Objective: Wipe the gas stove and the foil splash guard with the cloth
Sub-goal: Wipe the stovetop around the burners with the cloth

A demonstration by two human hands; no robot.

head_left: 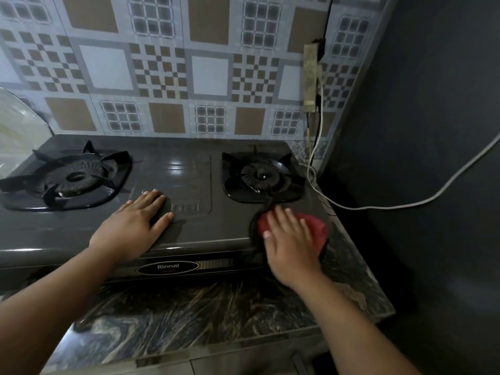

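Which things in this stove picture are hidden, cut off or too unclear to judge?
- Cloth, head view: the right hand covers most of it.
- Small red word under the Rinnai badge: too small to read.
- Pale object at the left edge: cut off and blurred.
- Stove knobs: none in view.

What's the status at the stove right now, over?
Right hand flat on red cloth, front right corner of gas stove. Left hand flat on stove centre, holds nothing. Foil splash guard not touched. White cable hangs beside right burner.
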